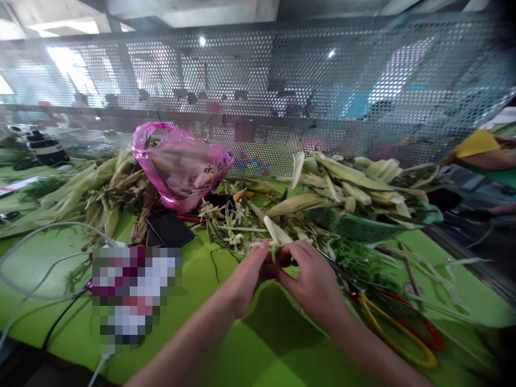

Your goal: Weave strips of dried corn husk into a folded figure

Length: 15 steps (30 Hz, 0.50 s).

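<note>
Both hands meet above the green table [205,333] near its middle. My left hand [250,277] pinches the lower end of a pale corn husk piece [273,232], which sticks up between the fingers. Close against it, my right hand [312,271] is closed on the same husk, its thumb and fingertips bent inward. The fingertips partly cover the held end. Just beyond lie small husk scraps and plant trimmings [229,220]. Right of my right hand are scissors with yellow and red handles [397,333], beside shredded green strands [365,263].
Corn husks [346,180] fill a green basket [374,227] at the right. More husks [108,183] lie left, by a pink plastic bag [177,161] and a dark phone [170,228]. White cables [44,226] cross the left side. A perforated metal screen [250,70] stands behind.
</note>
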{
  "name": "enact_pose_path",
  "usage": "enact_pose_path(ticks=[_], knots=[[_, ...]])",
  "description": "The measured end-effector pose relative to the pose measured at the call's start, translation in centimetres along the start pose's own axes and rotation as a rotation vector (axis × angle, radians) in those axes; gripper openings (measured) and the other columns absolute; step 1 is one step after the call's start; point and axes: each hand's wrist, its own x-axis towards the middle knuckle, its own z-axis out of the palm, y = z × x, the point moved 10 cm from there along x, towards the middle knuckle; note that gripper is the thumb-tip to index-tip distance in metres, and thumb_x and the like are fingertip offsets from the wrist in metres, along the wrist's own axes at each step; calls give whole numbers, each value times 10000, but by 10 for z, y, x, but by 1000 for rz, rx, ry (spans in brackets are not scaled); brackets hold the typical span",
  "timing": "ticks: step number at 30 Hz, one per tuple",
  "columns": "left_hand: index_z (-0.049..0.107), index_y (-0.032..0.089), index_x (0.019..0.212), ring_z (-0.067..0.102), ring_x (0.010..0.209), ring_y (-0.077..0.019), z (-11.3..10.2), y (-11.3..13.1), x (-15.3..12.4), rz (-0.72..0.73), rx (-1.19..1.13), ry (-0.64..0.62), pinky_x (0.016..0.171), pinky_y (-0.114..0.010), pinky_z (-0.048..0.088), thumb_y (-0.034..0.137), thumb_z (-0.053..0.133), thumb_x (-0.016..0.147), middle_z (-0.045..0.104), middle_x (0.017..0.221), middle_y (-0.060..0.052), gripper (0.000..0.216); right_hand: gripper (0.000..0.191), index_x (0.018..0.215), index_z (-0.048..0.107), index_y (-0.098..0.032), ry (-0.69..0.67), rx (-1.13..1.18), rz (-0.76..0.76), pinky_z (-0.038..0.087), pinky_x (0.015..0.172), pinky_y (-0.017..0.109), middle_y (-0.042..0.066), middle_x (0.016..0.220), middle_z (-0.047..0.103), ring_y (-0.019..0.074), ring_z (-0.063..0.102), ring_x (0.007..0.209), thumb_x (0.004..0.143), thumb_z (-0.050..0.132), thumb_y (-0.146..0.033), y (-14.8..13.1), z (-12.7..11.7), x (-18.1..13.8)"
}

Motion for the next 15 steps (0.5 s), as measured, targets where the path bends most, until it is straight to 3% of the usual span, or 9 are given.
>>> enact_pose_path(ticks=[3,6,10,15], knots=[[590,176,1172,562,1073,-201,-2,0,0,-2,96,14,969,-348,411,434,603,846,625,1159,-97,415,126,755,526,-210,30,-103,-30,387,668,330,43,781,603,218,544,738,852,578,-271,-3,-2,-2],[652,159,1107,543,1107,-214,-3,10,4,107,280,10,998,-348,392,375,618,840,629,1161,-103,345,96,764,533,-207,25,-110,-46,392,680,329,57,805,616,224,554,760,856,541,-235,-5,-1,-2],[702,144,981,574,949,-195,-3,20,8,220,434,15,928,-320,418,319,575,855,674,985,-83,250,125,716,502,-220,-35,-22,-11,386,627,296,48,795,610,202,551,730,827,507,-164,-7,1,-1],[701,149,876,528,788,-155,-13,26,10,252,443,112,740,-255,417,344,597,828,614,808,-45,226,134,714,478,-225,-78,-19,7,358,592,285,22,739,589,181,521,670,832,506,-169,-7,1,0]])
